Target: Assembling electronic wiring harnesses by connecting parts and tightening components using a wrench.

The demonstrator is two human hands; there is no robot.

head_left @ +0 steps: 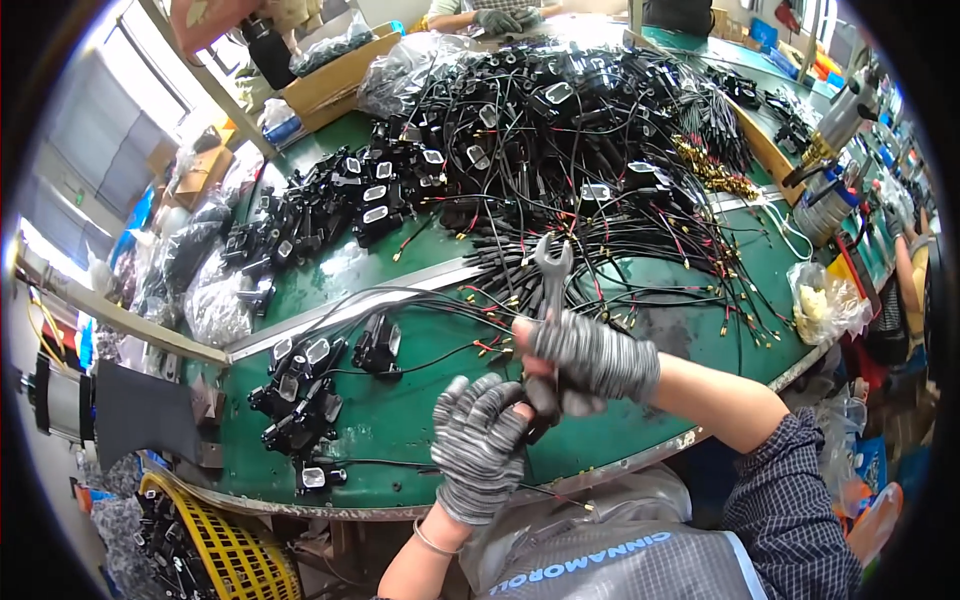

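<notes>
My right hand [595, 358], in a grey striped knit glove with bare fingertips, is closed round an open-ended wrench [553, 275]. The wrench's silver jaw points up and away from me. Just left of it and lower, my left hand [480, 445], in a matching glove, is closed on a small black part [543, 400], mostly hidden between the two hands. Left of my hands lies a small group of black cast parts [300, 395] with silver rounded windows. Thin black hoses [640, 290] with brass and red ends fan out beyond the wrench.
A large heap of black parts and hoses [540, 120] fills the far middle of the green table [400, 440]. A metal strip [350, 310] crosses it. A yellow basket [225, 540] stands below its left edge. Across the table are another person's gloved hands [505, 20].
</notes>
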